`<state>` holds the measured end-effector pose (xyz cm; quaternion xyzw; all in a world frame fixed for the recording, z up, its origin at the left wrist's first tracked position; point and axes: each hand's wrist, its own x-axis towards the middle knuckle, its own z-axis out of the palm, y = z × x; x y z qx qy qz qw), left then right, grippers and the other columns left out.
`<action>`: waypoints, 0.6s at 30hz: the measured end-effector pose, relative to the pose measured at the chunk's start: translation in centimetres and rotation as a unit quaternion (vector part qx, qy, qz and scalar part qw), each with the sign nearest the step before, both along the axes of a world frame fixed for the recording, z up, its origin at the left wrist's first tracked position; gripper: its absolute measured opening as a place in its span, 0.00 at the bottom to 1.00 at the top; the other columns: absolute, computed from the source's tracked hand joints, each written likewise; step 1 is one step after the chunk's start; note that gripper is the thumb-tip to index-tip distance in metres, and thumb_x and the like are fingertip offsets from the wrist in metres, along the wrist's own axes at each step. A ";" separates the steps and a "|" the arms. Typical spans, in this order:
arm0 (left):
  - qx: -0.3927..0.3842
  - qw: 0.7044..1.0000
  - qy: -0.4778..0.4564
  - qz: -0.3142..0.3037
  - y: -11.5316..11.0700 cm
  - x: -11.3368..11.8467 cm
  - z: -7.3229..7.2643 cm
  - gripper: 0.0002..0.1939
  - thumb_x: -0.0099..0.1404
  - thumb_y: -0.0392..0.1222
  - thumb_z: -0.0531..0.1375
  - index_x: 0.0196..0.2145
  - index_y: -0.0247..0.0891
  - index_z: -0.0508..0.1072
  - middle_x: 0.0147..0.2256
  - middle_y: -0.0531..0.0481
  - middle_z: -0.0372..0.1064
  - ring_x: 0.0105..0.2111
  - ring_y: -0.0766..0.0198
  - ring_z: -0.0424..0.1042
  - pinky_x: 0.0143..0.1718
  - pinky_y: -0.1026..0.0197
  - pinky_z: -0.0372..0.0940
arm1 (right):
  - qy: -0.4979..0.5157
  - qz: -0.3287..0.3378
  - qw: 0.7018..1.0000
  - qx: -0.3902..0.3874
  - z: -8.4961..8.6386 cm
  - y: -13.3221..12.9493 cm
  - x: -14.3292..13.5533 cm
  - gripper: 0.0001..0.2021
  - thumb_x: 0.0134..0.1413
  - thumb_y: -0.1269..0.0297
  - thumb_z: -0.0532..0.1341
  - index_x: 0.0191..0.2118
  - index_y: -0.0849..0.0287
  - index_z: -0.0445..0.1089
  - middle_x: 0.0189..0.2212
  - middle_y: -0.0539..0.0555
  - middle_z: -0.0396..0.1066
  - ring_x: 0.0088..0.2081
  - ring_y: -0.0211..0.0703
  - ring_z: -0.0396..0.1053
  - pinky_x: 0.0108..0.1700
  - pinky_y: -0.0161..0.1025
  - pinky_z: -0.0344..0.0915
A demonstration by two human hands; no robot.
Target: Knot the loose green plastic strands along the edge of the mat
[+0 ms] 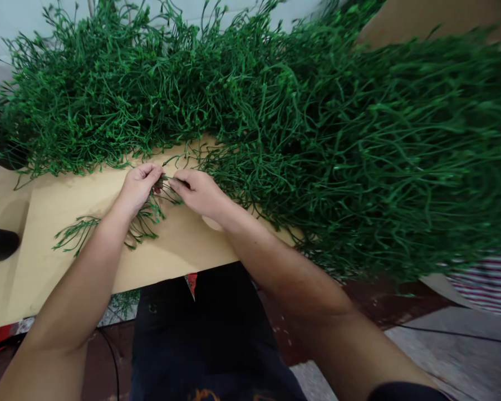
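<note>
My left hand is closed in a pinch around a small bunch of green artificial plant stems, whose forked tips fan out below it over the board. Close on the right, my right hand has thumb and forefinger pressed together at the thin stem ends running between the two hands. Its other fingers are curled and partly hidden. Under the left forearm lie more green sprigs on the tan board.
A large heap of green artificial stems covers the back and right of the table. At the left edge lies a dark cylinder. A brown cardboard piece rises at the back right. Striped fabric shows lower right.
</note>
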<state>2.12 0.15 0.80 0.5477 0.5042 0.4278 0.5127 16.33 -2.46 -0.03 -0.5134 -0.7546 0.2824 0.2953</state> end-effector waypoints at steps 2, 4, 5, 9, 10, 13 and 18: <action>0.013 1.000 0.008 0.010 0.2 -0.1 -0.2 0.15 0.62 0.29 0.55 0.18 0.34 0.65 0.14 0.58 0.57 0.15 0.75 0.55 0.18 0.70 0.51 | 0.044 0.036 0.998 0.023 -0.3 -0.1 0.0 0.15 0.59 0.68 0.51 0.21 0.58 0.51 0.21 0.47 0.53 0.27 0.34 0.53 0.34 0.35 0.49; 0.022 0.999 0.011 0.024 0.3 -0.3 -0.5 0.14 0.62 0.30 0.55 0.18 0.34 0.65 0.14 0.59 0.55 0.15 0.74 0.52 0.18 0.69 0.48 | 0.067 0.064 0.995 0.039 -0.5 -0.2 0.0 0.15 0.60 0.68 0.50 0.21 0.58 0.50 0.21 0.47 0.52 0.28 0.35 0.52 0.35 0.36 0.50; 0.025 0.999 0.012 0.029 0.4 -0.4 -0.6 0.14 0.62 0.31 0.56 0.18 0.34 0.65 0.14 0.59 0.54 0.15 0.74 0.51 0.18 0.69 0.47 | 0.069 0.073 0.994 0.046 -0.5 -0.3 0.0 0.16 0.60 0.68 0.50 0.21 0.57 0.49 0.21 0.47 0.52 0.28 0.35 0.52 0.35 0.36 0.50; 0.054 0.998 0.038 0.022 0.7 -0.6 -0.9 0.15 0.61 0.32 0.55 0.17 0.35 0.64 0.14 0.58 0.52 0.16 0.73 0.48 0.20 0.67 0.45 | 0.055 0.101 0.991 0.068 -0.2 -0.9 0.0 0.17 0.61 0.68 0.49 0.21 0.56 0.45 0.20 0.47 0.50 0.27 0.36 0.49 0.35 0.37 0.49; 0.065 0.997 0.048 0.019 0.7 -0.6 -1.0 0.14 0.61 0.32 0.55 0.17 0.36 0.64 0.14 0.58 0.53 0.17 0.72 0.48 0.20 0.66 0.46 | 0.048 0.110 0.990 0.072 -0.1 -1.0 0.1 0.17 0.61 0.68 0.49 0.21 0.56 0.45 0.20 0.47 0.49 0.26 0.36 0.49 0.36 0.37 0.50; 0.088 0.994 0.071 0.009 0.9 -0.5 -1.1 0.14 0.60 0.33 0.56 0.18 0.36 0.63 0.15 0.58 0.52 0.18 0.71 0.49 0.22 0.65 0.48 | 0.023 0.130 0.988 0.078 0.2 -1.6 0.1 0.16 0.60 0.69 0.49 0.21 0.57 0.47 0.20 0.47 0.51 0.27 0.36 0.51 0.37 0.37 0.51; 0.097 0.987 0.119 0.035 1.0 0.0 -1.6 0.16 0.61 0.32 0.56 0.17 0.36 0.62 0.15 0.58 0.52 0.20 0.70 0.51 0.26 0.65 0.50 | -0.022 0.144 0.984 0.103 0.2 -2.6 0.3 0.16 0.59 0.67 0.48 0.21 0.56 0.45 0.20 0.48 0.51 0.28 0.37 0.50 0.38 0.38 0.53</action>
